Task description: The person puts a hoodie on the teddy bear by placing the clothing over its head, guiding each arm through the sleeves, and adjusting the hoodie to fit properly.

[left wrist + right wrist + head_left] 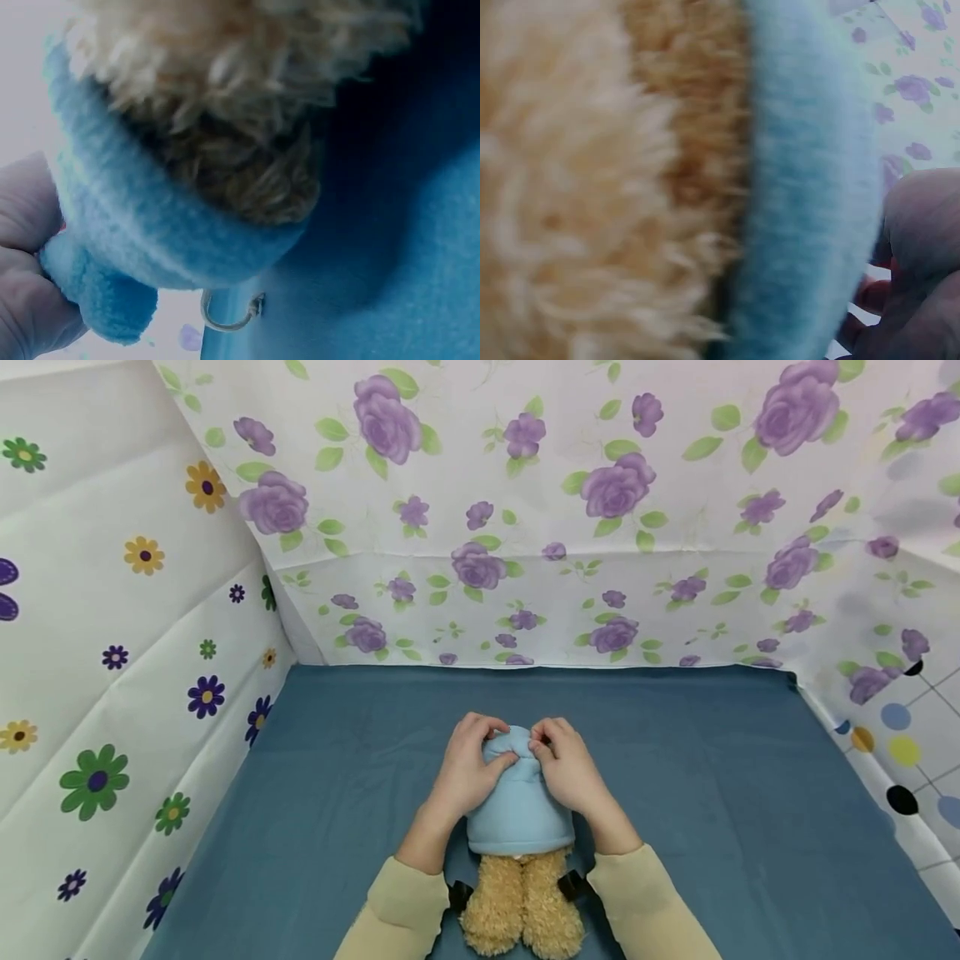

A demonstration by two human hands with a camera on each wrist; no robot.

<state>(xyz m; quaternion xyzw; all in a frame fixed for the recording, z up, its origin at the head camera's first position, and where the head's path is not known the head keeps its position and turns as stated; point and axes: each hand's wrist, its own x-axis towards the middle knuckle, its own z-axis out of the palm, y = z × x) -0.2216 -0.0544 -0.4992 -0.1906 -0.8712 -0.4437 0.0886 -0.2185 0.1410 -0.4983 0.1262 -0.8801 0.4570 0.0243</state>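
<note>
We see the left hand (470, 766) with fingers curled, pinching the top of a blue garment (519, 814); between and below both hands, a fluffy toy (497, 897) wearing it; the right hand (572, 770), curled, pinching its other side.

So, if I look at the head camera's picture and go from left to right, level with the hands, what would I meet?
The daisy-print sheet → the person's left hand → the light blue cloth → the right hand → the dotted sheet.

Blue fleece (520, 806) over tan plush (501, 902)
</note>
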